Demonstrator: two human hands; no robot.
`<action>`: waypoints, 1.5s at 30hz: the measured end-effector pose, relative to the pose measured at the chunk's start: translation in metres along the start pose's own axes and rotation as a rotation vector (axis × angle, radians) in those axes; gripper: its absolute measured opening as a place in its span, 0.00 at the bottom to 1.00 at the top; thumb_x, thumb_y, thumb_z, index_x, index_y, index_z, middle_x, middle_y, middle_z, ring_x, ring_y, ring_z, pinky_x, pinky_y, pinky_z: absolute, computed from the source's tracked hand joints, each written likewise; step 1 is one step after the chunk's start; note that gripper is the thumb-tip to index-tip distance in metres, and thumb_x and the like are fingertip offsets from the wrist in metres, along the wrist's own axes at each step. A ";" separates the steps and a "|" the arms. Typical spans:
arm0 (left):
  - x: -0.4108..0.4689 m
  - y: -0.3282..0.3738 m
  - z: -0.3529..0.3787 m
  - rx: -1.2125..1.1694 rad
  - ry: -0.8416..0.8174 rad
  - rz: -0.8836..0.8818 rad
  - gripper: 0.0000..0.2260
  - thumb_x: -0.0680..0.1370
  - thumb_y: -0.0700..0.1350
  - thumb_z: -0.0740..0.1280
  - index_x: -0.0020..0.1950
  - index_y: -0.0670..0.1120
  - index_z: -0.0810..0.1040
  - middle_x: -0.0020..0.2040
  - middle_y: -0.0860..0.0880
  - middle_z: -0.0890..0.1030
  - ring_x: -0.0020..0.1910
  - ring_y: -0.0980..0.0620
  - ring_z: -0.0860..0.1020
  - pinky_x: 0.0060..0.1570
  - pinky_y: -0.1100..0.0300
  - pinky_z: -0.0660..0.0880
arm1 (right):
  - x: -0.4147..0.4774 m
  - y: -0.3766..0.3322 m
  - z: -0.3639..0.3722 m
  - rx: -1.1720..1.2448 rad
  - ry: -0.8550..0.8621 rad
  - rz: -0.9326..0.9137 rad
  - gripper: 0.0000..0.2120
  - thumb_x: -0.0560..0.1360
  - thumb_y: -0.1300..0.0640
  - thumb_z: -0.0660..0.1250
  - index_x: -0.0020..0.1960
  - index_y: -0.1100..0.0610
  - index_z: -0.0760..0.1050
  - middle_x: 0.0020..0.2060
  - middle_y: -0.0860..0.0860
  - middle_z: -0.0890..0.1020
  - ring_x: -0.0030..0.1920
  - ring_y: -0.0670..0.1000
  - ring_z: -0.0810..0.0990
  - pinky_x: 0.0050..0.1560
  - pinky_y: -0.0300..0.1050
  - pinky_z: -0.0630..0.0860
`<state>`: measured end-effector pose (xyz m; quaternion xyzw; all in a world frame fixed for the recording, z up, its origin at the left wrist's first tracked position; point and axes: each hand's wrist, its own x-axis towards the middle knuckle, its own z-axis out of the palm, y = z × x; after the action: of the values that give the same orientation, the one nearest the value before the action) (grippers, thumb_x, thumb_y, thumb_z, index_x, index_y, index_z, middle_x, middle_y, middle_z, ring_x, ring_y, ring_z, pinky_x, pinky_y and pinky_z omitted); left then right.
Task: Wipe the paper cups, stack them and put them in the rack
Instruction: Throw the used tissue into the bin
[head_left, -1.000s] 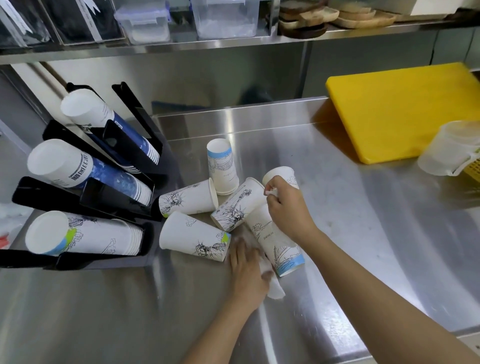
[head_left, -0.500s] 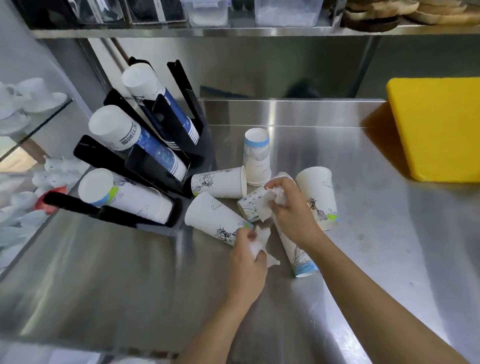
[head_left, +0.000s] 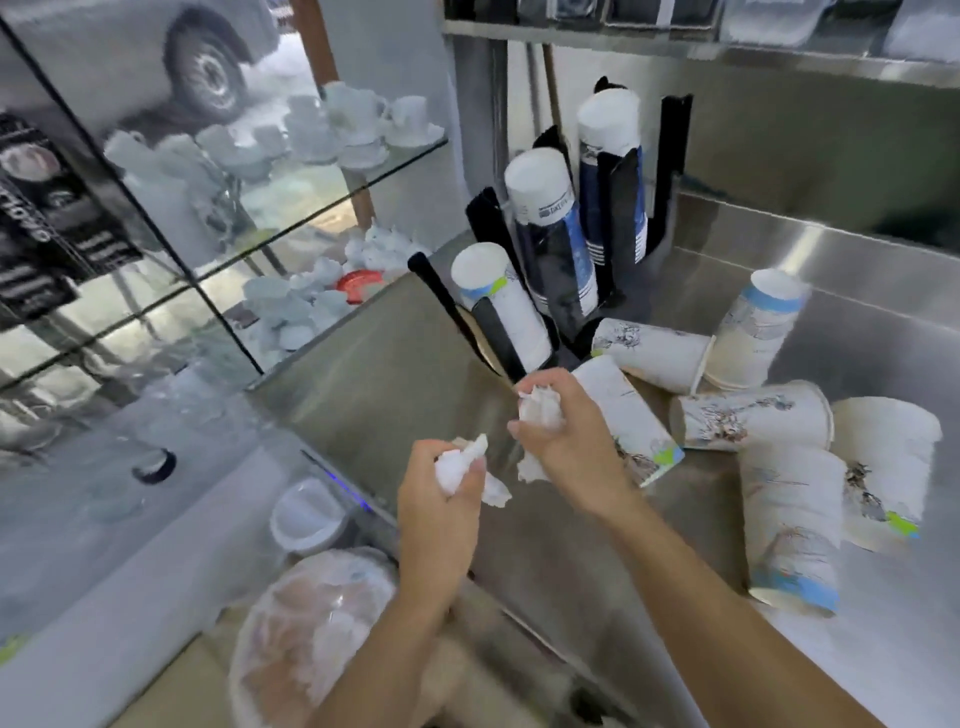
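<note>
- Change noted: half a second ago the right hand (head_left: 563, 436) was down among the loose cups and the left hand (head_left: 441, 499) was just beside them. Both hands are now drawn back toward the bench's left front edge, clear of every cup except one the right hand overlaps in view; contact cannot be told.
- Left hand: closed around a crumpled white tissue (head_left: 460, 465), lifted off the bench (head_left: 395, 364).
- Right hand: closed around a second tissue wad (head_left: 540, 410). No cup is gripped by either hand.
- The view has swung left since then, toward a glass display shelf (head_left: 322, 171) past the bench's left edge.
- Task items: six loose paper cups (head_left: 748, 415) are scattered toward the right side of the bench, most lying on their sides, one upside down (head_left: 753, 327) nearer the back. None are nested.
- The black cup rack (head_left: 618, 218) stands at the back left corner, its slots carrying cup stacks.
- Judgement: wiping is paused; the tissue appears torn or regathered into two wads. Stacking and racking of the loose cups is not yet begun.
</note>
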<state>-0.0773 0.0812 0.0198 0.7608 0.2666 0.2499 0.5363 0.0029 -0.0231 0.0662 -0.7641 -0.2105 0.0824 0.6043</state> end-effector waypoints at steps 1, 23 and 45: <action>0.003 -0.006 -0.012 -0.009 0.047 -0.029 0.09 0.73 0.44 0.69 0.40 0.56 0.70 0.39 0.56 0.78 0.38 0.52 0.76 0.40 0.50 0.75 | -0.001 -0.005 0.012 -0.017 -0.050 -0.001 0.14 0.70 0.70 0.63 0.48 0.53 0.70 0.43 0.51 0.74 0.30 0.34 0.72 0.29 0.24 0.68; 0.068 -0.323 -0.243 0.419 0.260 -0.434 0.11 0.76 0.41 0.62 0.58 0.49 0.68 0.39 0.56 0.73 0.33 0.56 0.71 0.35 0.60 0.62 | -0.009 0.169 0.389 -0.490 -0.418 -0.046 0.14 0.72 0.66 0.62 0.57 0.58 0.72 0.54 0.58 0.76 0.53 0.59 0.75 0.54 0.49 0.70; 0.020 -0.518 -0.194 0.810 -0.524 -0.595 0.30 0.75 0.60 0.60 0.73 0.50 0.58 0.74 0.46 0.64 0.72 0.45 0.63 0.71 0.47 0.61 | -0.053 0.377 0.435 -0.956 -1.042 0.038 0.40 0.72 0.38 0.61 0.74 0.50 0.45 0.75 0.56 0.55 0.73 0.56 0.58 0.70 0.55 0.57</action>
<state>-0.2635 0.3737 -0.4114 0.8346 0.4021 -0.2311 0.2972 -0.1259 0.2730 -0.4131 -0.8103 -0.4721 0.3464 0.0217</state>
